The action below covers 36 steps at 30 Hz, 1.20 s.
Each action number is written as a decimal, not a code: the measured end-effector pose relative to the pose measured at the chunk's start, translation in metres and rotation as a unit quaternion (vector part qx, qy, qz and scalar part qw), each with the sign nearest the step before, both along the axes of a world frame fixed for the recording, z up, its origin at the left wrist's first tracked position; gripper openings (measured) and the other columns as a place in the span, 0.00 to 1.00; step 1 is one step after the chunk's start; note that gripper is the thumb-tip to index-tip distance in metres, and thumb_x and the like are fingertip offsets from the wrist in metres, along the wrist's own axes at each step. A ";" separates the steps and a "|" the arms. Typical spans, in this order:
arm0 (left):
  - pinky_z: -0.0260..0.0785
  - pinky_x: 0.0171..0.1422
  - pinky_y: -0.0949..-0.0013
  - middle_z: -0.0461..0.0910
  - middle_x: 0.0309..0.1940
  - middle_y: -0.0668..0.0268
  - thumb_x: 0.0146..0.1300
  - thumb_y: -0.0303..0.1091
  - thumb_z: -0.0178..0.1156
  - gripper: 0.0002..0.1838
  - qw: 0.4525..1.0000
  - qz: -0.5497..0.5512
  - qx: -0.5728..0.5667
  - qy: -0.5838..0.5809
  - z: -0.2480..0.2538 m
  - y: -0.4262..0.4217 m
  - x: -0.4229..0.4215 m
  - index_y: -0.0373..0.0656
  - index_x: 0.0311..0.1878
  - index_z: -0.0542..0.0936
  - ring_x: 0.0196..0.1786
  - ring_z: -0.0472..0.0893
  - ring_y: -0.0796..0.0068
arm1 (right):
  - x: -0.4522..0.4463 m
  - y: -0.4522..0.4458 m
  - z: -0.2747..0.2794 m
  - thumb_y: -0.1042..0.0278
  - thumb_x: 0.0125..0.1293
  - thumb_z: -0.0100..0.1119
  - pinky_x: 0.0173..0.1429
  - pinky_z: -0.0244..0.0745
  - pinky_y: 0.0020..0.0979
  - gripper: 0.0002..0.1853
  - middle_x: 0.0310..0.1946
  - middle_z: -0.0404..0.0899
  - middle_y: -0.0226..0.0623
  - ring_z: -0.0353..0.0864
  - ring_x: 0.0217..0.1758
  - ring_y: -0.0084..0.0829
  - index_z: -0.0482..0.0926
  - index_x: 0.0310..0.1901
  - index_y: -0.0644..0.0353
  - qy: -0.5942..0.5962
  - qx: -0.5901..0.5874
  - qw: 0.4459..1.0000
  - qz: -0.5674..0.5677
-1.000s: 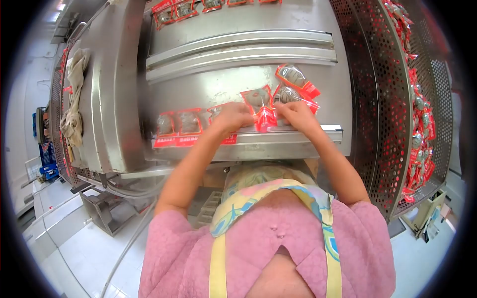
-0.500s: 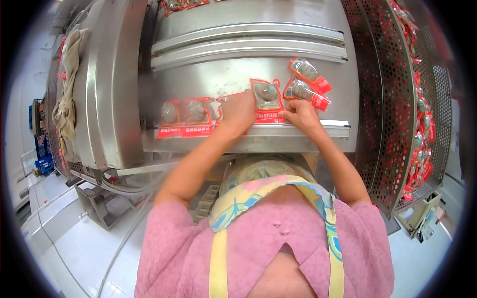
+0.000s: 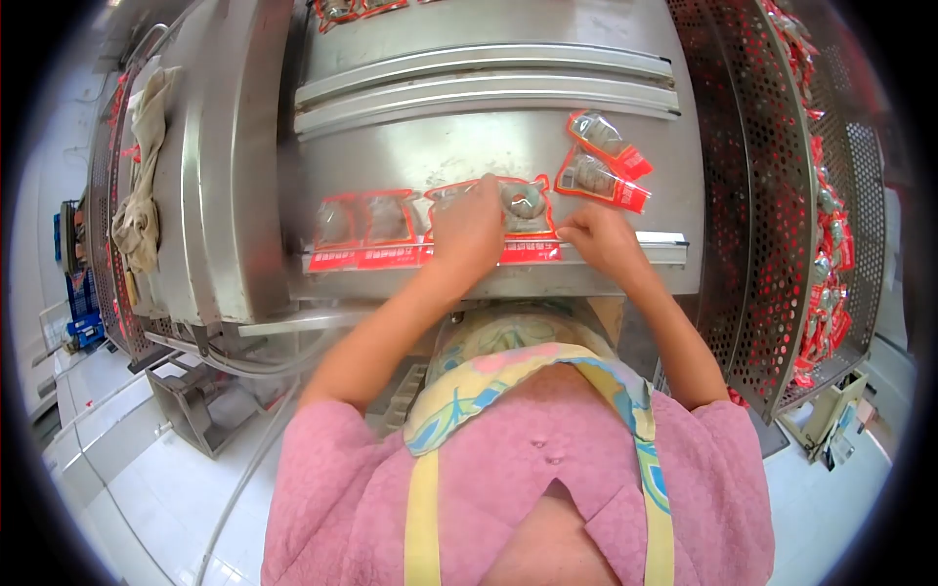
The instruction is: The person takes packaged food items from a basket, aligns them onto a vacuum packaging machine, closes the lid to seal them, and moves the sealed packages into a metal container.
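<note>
A clear, red-edged packet (image 3: 525, 204) with a greyish round item inside lies with its red printed lower strip across the front metal bar (image 3: 625, 250). My left hand (image 3: 467, 231) is closed at its left edge, its fingertips partly hidden. At the lower right corner, my right hand (image 3: 602, 237) pinches the packet's edge between curled fingers and thumb. Left of it, a similar packet (image 3: 446, 195) is partly covered by my left hand. Two more packets, one (image 3: 388, 217) beside another (image 3: 335, 223), lie in the same row along the bar.
Behind my right hand, a packet (image 3: 592, 174) overlaps another one (image 3: 608, 139) on the steel surface (image 3: 391, 146). Two long metal bars (image 3: 489, 86) cross farther back. At right stands a perforated metal basket (image 3: 782, 244) with many red packets. A cloth (image 3: 140, 186) hangs at left.
The packet between my hands has come down toward me, so its red strip now lies over the front bar. My right hand has shifted slightly down and right with its corner.
</note>
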<state>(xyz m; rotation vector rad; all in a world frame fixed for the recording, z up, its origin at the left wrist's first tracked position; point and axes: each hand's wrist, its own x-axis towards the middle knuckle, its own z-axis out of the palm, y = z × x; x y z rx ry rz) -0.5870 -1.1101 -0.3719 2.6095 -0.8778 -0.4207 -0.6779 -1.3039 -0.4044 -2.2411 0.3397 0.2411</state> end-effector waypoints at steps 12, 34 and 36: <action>0.70 0.35 0.63 0.78 0.35 0.63 0.59 0.37 0.64 0.12 0.978 -0.062 -0.152 0.127 -0.012 0.001 -0.032 0.43 0.44 0.77 0.38 0.79 0.67 | -0.007 -0.063 0.031 0.64 0.57 0.67 0.33 0.69 0.30 0.10 0.25 0.78 0.33 0.76 0.28 0.29 0.79 0.32 0.62 -0.073 -0.123 0.989 -0.044; 0.68 0.26 0.72 0.78 0.24 0.66 0.54 0.34 0.68 0.14 0.911 0.111 -0.119 0.378 -0.040 -0.079 -0.012 0.42 0.39 0.74 0.26 0.77 0.76 | -0.003 -0.118 -0.042 0.62 0.60 0.64 0.27 0.64 0.21 0.11 0.21 0.76 0.27 0.70 0.23 0.17 0.81 0.31 0.63 0.144 0.314 0.938 -0.025; 0.72 0.32 0.66 0.80 0.26 0.63 0.54 0.34 0.68 0.16 0.978 0.029 -0.028 0.205 -0.040 -0.081 -0.010 0.41 0.43 0.74 0.30 0.81 0.69 | -0.006 -0.117 -0.048 0.63 0.58 0.66 0.30 0.68 0.23 0.11 0.21 0.77 0.29 0.73 0.24 0.19 0.81 0.30 0.64 0.096 0.224 0.970 -0.010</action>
